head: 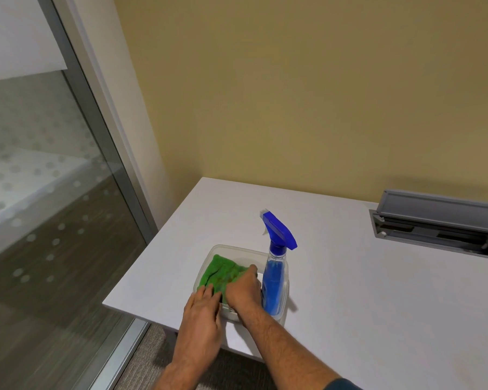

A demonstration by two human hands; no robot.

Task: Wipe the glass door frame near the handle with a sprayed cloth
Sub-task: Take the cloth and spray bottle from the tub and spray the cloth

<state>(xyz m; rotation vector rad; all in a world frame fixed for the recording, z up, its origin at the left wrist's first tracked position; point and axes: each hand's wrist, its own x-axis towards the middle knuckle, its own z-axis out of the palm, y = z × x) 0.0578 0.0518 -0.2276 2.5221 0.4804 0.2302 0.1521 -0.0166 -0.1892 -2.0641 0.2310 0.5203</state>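
White table [349, 277] standing against a yellow wall, beside a glass door frame [96, 130]. Near its front left corner, both hands are reaching into one clear tub [206, 263]: right hand [244, 288] gripping one green cloth [220, 273], left hand [202, 319] lying open at its edge, fingertips hidden. One blue spray bottle [275, 277] standing inside

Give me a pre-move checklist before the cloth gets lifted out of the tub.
1. Right hand on green cloth: ok.
2. Left hand at the cloth's near edge: ok; grip cannot tell.
3. Cloth inside clear tub: ok.
4. Spray bottle upright in the tub, close beside the right hand, tipping risk: not ok.
5. Cloth already sprayed: cannot tell.
6. Door frame in view: ok; handle not visible.
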